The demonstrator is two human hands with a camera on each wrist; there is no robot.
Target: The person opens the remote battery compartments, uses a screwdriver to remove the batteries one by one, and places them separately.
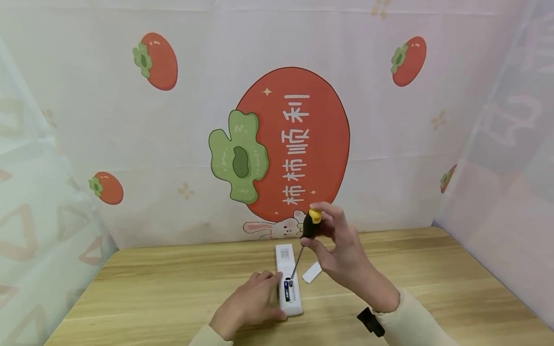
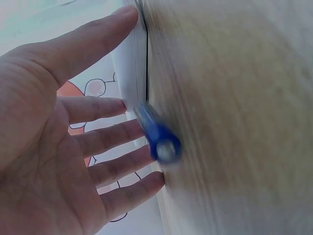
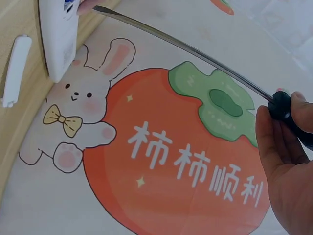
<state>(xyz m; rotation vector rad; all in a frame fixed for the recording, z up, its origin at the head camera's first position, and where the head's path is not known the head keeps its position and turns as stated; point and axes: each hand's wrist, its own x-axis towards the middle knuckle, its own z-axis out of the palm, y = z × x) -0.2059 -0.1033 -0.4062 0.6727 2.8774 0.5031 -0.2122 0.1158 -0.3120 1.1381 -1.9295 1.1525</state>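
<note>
Your right hand [image 1: 342, 254] gripping the screwdriver [image 1: 305, 239], tip in the remote [image 1: 288, 281] at lower centre, your left hand [image 1: 253, 305] flat, fingers straight, steadying it on the bench [image 1: 151, 283], batteries [image 1: 289, 290] showing.

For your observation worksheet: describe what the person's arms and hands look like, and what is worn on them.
Both hands are bare, with no gloves or rings to be seen. The left hand comes out of a cream sleeve cuff. The right hand has a matching long cream sleeve, with a small black device strapped at the wrist.
</note>
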